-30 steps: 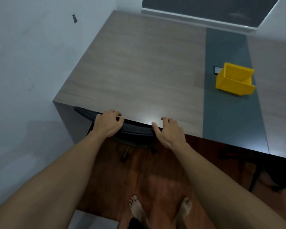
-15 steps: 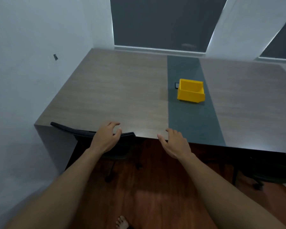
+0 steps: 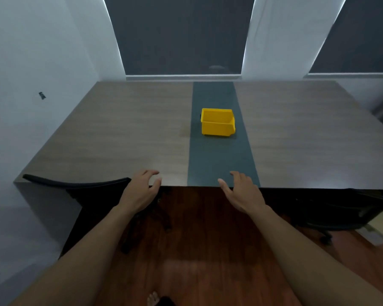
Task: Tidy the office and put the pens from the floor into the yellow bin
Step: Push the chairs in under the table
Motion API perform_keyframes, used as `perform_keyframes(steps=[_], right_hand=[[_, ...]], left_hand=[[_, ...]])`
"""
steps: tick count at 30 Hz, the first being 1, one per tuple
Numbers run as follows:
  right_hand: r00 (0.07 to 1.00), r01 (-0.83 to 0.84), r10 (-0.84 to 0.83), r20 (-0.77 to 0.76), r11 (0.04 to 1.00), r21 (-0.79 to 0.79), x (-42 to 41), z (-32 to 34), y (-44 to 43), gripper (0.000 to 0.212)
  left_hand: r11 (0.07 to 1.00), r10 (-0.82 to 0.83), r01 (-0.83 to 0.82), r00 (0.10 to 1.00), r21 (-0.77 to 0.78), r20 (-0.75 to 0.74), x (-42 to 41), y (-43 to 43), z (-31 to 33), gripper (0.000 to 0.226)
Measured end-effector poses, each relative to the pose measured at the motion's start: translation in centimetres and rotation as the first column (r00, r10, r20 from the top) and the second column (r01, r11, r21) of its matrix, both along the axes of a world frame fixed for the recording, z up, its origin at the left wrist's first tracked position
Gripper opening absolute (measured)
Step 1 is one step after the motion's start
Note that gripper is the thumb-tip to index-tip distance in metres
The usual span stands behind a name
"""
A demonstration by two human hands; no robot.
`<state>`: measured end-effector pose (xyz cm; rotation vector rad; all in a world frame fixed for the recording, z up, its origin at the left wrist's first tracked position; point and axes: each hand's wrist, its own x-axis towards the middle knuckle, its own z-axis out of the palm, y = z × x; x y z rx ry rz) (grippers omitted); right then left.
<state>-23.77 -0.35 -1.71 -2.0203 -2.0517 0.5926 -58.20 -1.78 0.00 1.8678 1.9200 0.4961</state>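
Note:
A yellow bin (image 3: 217, 123) stands on the dark centre strip of a wide wooden table (image 3: 119, 138), well beyond both hands. My left hand (image 3: 142, 191) hovers at the table's front edge, fingers apart, just right of the black chair back (image 3: 75, 184) and holding nothing. My right hand (image 3: 241, 191) is open too, over the front end of the dark strip. No pen shows anywhere in view, on the floor or on the table.
The black chair is pushed under the table at the left. A second dark chair (image 3: 332, 215) sits under the table at the right. Reddish wooden floor (image 3: 197, 250) lies in front of me. A white wall (image 3: 20, 107) borders the left side.
Both hands have come off the chair back. The view has lifted and swung to the right, so the bin now sits near the centre and the windows show.

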Motion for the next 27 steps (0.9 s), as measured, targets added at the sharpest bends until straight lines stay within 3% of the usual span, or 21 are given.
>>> perform_keyframes(steps=[11,21,27], right_hand=[[0.999,-0.038,0.038,0.005,0.998,-0.054,4.7,-4.6,6.1,0.081],[0.999,-0.048,0.052,0.011,0.971,-0.232,5.1,-12.7,18.0,0.082],[0.996,-0.069,0.082,0.028,0.946,-0.316,5.2,-20.3,23.6,0.077]], left_hand=[[0.997,-0.017,0.018,1.0,-0.082,0.005,5.3,5.4,-4.5,0.055],[0.982,-0.039,0.051,0.997,-0.18,0.072,9.5,17.9,-14.4,0.061],[0.965,-0.107,0.11,0.994,-0.237,0.025,12.7,23.5,-21.1,0.068]])
